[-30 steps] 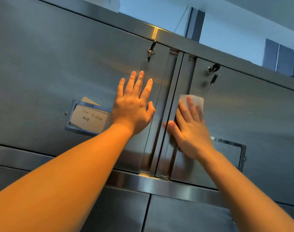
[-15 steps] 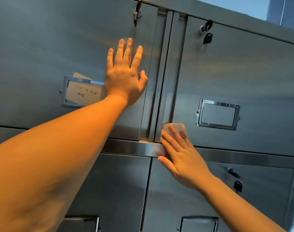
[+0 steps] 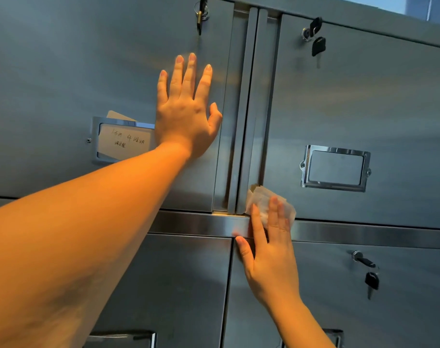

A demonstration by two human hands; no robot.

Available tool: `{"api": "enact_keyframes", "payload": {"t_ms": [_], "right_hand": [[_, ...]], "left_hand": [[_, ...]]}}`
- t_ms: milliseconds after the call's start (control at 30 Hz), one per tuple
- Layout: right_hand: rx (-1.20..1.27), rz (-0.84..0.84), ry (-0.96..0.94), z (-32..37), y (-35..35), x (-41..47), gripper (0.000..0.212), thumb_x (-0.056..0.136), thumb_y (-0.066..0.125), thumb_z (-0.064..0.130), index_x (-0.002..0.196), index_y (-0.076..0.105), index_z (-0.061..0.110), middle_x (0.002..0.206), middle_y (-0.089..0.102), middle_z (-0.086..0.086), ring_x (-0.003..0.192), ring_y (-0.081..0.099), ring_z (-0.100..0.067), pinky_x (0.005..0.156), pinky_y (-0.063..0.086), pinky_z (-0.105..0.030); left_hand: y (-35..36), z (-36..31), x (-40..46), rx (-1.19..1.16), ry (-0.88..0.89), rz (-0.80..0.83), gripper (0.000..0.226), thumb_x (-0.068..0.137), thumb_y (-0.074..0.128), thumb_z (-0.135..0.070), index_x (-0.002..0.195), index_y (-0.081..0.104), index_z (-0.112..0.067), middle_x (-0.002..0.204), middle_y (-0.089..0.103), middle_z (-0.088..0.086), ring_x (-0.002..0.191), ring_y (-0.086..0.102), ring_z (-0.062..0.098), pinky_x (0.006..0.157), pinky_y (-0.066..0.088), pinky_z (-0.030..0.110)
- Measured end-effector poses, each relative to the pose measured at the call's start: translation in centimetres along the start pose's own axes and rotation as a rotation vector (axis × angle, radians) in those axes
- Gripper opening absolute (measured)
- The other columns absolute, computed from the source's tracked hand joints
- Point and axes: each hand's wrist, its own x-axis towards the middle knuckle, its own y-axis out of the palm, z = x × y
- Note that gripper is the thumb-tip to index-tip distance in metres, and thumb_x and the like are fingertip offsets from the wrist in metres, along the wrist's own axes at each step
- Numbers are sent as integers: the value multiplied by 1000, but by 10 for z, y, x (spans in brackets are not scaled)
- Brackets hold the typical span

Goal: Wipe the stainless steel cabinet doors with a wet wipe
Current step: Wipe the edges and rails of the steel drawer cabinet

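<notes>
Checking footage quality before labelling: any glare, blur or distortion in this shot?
Head view: warm glare streaks the steel beside the left hand and along the horizontal rail; right hand fingertips and wet wipe look slightly motion-blurred; wide-angle tilt slants the cabinet edges; the label card handwriting is faint.

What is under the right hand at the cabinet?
A crumpled white wet wipe lies under the right hand's fingers, pressed at the upper right door's bottom corner and the horizontal rail. The wipe's lower part is covered.
</notes>
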Motion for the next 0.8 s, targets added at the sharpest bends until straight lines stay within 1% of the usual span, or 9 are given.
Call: {"api": "enact_keyframes", "payload": {"t_ms": [100, 200, 333, 400, 433, 500, 567, 633, 800], "right_hand": [[28, -94, -23, 1, 4, 0, 59, 101, 38, 39, 153, 27, 12, 163, 14, -11, 151, 10, -31, 123, 9, -34], [99, -124, -4, -5, 9, -7, 59, 100, 37, 28, 154, 23, 6, 164, 13, -6, 151, 12, -28, 122, 9, -35], [338, -111, 47, -2, 0, -4, 65, 100, 35, 33, 157, 10, 16, 165, 1, 9, 152, 2, -17, 120, 10, -34], [379, -90, -51, 14, -8, 17, 67, 100, 35, 37, 157, 3, 22, 165, -6, 9, 151, -3, -15, 121, 8, -30], [337, -83, -137, 23, -8, 29, 66, 102, 34, 39, 157, 4, 19, 165, -4, 4, 152, -2, -17, 121, 8, -32], [160, -59, -281, 39, -1, 48, 64, 105, 25, 47, 154, 15, 7, 163, 10, -7, 151, 5, -21, 122, 11, -38], [-8, -16, -298, 46, 6, 56, 68, 104, 20, 53, 152, 22, 6, 160, 19, -8, 151, 9, -20, 120, 13, -40], [-122, 12, -290, 45, 7, 57, 71, 103, 19, 56, 153, 23, 7, 161, 19, -8, 151, 9, -20, 120, 12, -38], [-263, 15, -341, 43, -3, 91, 81, 100, 13, 62, 149, 31, 0, 159, 21, -13, 149, 13, -24, 119, 11, -39]], "left_hand": [[0, 0, 0, 5, 1, 0, 66, 96, 25, -43, 157, 17, -20, 165, 7, 10, 152, 3, 29, 122, 5, 50], [1, 0, 0, 8, 2, -5, 66, 96, 25, -43, 157, 18, -20, 165, 8, 10, 152, 3, 29, 122, 5, 50], [1, 0, 0, 6, -4, -14, 66, 96, 26, -43, 157, 19, -20, 165, 8, 10, 152, 4, 29, 122, 5, 50], [1, 0, 0, 5, -4, -15, 66, 95, 26, -43, 157, 19, -19, 165, 9, 10, 152, 5, 29, 122, 5, 50], [1, 0, 0, 4, -3, -16, 66, 95, 26, -42, 157, 20, -19, 165, 10, 10, 152, 5, 29, 122, 6, 50], [1, 0, 0, 0, -2, -20, 66, 95, 25, -43, 157, 21, -19, 165, 11, 10, 152, 6, 29, 122, 6, 50], [2, 0, 0, -2, -1, -25, 66, 95, 25, -43, 156, 22, -20, 164, 12, 10, 152, 7, 28, 122, 7, 50], [2, 0, 0, -1, -2, -26, 65, 95, 25, -43, 156, 23, -20, 164, 12, 10, 152, 7, 28, 122, 8, 49], [3, 0, 0, -13, 6, -44, 66, 94, 24, -43, 155, 26, -18, 163, 16, 11, 151, 11, 29, 122, 10, 50]]}}
